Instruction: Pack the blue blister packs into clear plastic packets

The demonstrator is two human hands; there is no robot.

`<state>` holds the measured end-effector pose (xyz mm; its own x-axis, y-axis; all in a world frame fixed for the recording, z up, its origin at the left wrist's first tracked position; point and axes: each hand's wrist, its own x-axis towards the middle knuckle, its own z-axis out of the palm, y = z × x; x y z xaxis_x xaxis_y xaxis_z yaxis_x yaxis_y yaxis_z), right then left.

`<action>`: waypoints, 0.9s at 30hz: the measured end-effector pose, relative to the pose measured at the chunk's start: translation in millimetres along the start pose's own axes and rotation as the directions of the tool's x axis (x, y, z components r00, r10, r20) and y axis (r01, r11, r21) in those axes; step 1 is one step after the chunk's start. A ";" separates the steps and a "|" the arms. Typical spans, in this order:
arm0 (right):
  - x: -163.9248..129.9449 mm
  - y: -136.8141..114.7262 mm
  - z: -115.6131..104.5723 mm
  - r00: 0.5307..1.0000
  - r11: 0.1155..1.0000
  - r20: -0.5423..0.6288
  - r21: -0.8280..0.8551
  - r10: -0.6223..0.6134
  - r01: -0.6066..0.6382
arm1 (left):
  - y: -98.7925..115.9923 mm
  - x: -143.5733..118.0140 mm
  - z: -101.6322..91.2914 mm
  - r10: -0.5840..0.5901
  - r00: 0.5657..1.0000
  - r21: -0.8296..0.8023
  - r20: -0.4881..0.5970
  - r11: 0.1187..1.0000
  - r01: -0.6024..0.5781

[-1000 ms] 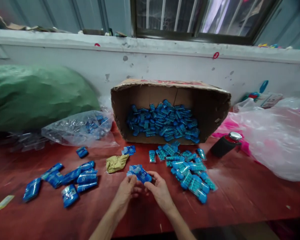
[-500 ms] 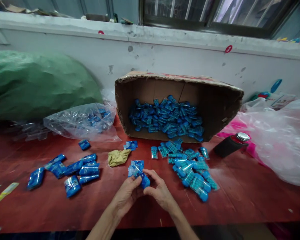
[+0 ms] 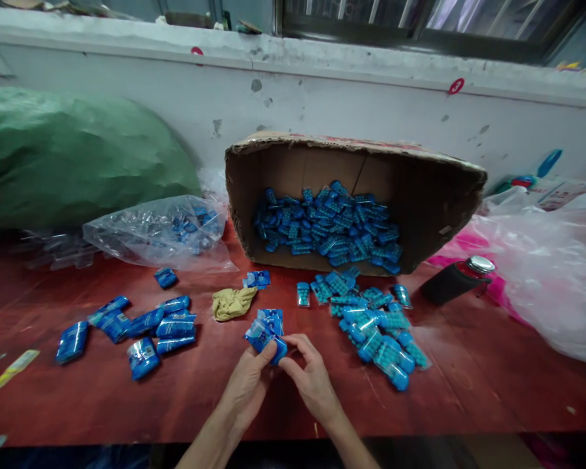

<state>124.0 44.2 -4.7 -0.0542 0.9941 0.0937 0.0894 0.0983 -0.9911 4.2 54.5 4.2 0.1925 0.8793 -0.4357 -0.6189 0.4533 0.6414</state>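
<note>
Low over the front middle of the table, my left hand [image 3: 248, 381] is closed around a small blue-capped bottle [image 3: 279, 352], its thumb on top. A printed blue film sleeve [image 3: 258, 334] covers part of that bottle. From the other side, my right hand [image 3: 313, 381] pinches at the cap end with thumb and index finger. Just beyond the fingers lie flat blue sleeves [image 3: 273, 319]. Loose bottles of turquoise beads [image 3: 371, 319] are heaped to the right. Blue-sleeved bottles [image 3: 149, 322] lie in a group at the left.
A cardboard box [image 3: 439, 195] on its side holds many bottles. A crumpled yellowish cloth [image 3: 233, 303] lies before it. Left are a clear plastic bag [image 3: 127, 228] and a large green sack [image 3: 78, 159]. A dark flask [image 3: 449, 283] and pinkish plastic bags [image 3: 557, 280] stand right.
The blue sleeve now covers more of the bottle, and the bottle has turned slightly in my hands. My right fingers have shifted a little along the cap end. The view has moved slightly.
</note>
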 end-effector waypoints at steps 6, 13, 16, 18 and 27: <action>-3.9 4.3 0.9 0.994 0.993 -0.006 0.057 0.106 -0.106 | -7.1 -0.8 -4.2 -0.005 1.000 0.068 -0.023 0.998 0.007; -2.1 6.4 -7.2 0.960 0.889 0.215 0.381 0.180 -0.252 | -0.7 -3.3 -18.5 -0.084 0.991 0.075 0.102 0.994 0.076; -1.7 12.5 -5.9 0.954 0.829 0.248 0.488 0.169 -0.274 | -5.0 -4.5 -17.0 -0.100 0.992 0.044 0.073 0.994 0.097; -1.7 17.0 -4.7 0.953 0.799 0.255 0.533 0.163 -0.279 | -9.5 -5.3 -15.0 -0.116 0.991 0.033 0.060 0.993 0.114; -4.2 23.1 -5.8 0.964 0.838 0.208 0.485 0.168 -0.251 | -17.4 -10.9 -4.5 -0.145 0.989 0.091 0.002 0.985 0.145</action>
<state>132.0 42.6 -27.5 -0.2445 0.9649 -0.0957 -0.3940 -0.1891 -0.8994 9.5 36.4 -5.1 0.2818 0.8043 -0.5232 -0.5126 0.5872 0.6265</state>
